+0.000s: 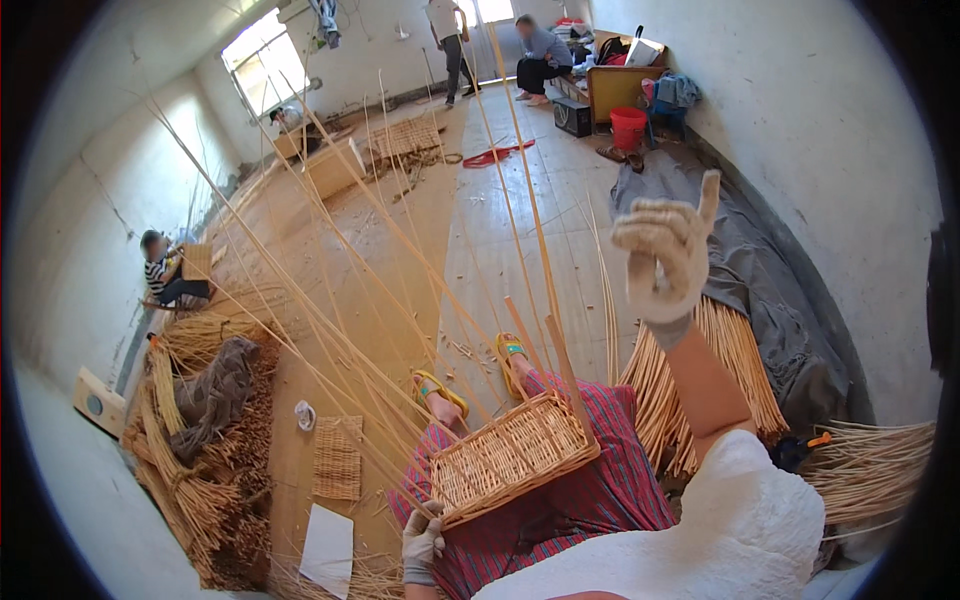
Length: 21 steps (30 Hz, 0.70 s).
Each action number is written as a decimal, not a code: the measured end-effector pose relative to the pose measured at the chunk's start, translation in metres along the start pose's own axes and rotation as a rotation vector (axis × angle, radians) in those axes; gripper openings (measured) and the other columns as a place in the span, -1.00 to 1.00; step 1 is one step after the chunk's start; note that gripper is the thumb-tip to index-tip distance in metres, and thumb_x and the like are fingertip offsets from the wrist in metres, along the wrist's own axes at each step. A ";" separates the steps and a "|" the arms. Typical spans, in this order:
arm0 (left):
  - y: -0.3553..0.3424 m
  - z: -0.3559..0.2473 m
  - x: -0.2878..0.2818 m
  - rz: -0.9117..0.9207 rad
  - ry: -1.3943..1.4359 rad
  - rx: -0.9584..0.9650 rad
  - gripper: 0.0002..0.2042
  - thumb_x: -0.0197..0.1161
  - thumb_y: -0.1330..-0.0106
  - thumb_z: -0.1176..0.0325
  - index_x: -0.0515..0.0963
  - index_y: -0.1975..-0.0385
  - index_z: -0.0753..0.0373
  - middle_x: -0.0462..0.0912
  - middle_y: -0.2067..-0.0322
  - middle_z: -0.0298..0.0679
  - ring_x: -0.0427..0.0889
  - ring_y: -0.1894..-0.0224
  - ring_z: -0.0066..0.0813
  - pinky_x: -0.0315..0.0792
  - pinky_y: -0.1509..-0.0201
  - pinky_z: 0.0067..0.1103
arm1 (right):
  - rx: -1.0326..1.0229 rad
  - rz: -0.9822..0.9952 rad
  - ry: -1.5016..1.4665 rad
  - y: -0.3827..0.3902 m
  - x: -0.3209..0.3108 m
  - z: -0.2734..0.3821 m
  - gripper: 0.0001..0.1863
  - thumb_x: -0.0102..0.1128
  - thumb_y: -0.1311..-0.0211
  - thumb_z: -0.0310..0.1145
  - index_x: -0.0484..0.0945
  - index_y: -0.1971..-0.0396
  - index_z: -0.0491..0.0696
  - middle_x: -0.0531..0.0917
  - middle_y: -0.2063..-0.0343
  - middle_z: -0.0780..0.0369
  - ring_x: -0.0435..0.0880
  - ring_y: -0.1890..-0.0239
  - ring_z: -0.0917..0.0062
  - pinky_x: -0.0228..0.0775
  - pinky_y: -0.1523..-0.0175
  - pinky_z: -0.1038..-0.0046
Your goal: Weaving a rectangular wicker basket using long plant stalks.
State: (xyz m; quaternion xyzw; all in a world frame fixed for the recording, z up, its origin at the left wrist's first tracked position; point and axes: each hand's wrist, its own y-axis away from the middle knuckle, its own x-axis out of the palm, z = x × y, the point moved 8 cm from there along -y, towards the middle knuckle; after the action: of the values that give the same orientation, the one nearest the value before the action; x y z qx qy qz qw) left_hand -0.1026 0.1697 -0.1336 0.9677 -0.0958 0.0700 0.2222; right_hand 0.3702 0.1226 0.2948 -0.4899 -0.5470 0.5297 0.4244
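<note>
A half-woven rectangular wicker basket (512, 458) lies tilted across my lap. Long upright rods (345, 240) rise from its far and left sides. My left hand (423, 545), in a pale work glove, is closed on the basket's near left corner. My right hand (665, 250), also gloved, is lifted well away from the basket, to its far right. One finger points up while the others curl round in a ring. Whether a thin strand sits in that curl, I cannot make out.
Bundles of wicker rods lie left (205, 480) and right (715, 380), the right one partly under a grey cloth (760, 270). A woven panel (338, 458) and white sheet (328, 550) lie on the floor. Several people sit or stand farther off, near a red bucket (628, 128) and walls.
</note>
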 end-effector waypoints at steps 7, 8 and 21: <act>0.001 -0.005 0.004 0.031 0.030 0.003 -0.69 0.25 -0.33 0.47 0.49 -0.07 0.24 0.66 0.07 -0.20 0.47 0.72 -0.66 0.32 0.75 -0.72 | 0.143 0.179 -0.080 0.058 0.008 0.007 -0.83 0.11 0.09 -0.49 0.56 0.53 0.16 0.64 0.46 0.45 0.62 0.24 0.53 -0.33 -0.46 -0.13; 0.002 -0.004 0.003 0.016 0.014 -0.003 -0.69 0.24 -0.33 0.48 0.49 -0.07 0.25 0.66 0.06 -0.19 0.48 0.72 -0.66 0.32 0.76 -0.71 | 0.182 0.154 -0.097 0.062 0.005 0.006 -0.83 0.11 0.09 -0.49 0.56 0.53 0.16 0.63 0.47 0.45 0.61 0.25 0.54 -0.33 -0.46 -0.13; 0.005 -0.008 0.007 0.026 0.002 -0.002 -0.69 0.22 -0.33 0.52 0.50 -0.07 0.23 0.67 0.10 -0.24 0.45 0.71 -0.72 0.31 0.74 -0.75 | 0.256 0.196 -0.137 0.069 0.016 0.011 -0.82 0.11 0.12 -0.53 0.58 0.54 0.12 0.64 0.48 0.43 0.62 0.27 0.51 -0.28 -0.47 -0.09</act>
State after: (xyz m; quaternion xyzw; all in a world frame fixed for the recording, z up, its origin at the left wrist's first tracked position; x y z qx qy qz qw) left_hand -0.0980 0.1676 -0.1231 0.9661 -0.1084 0.0739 0.2223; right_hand 0.3628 0.1338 0.2249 -0.4455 -0.4525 0.6661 0.3913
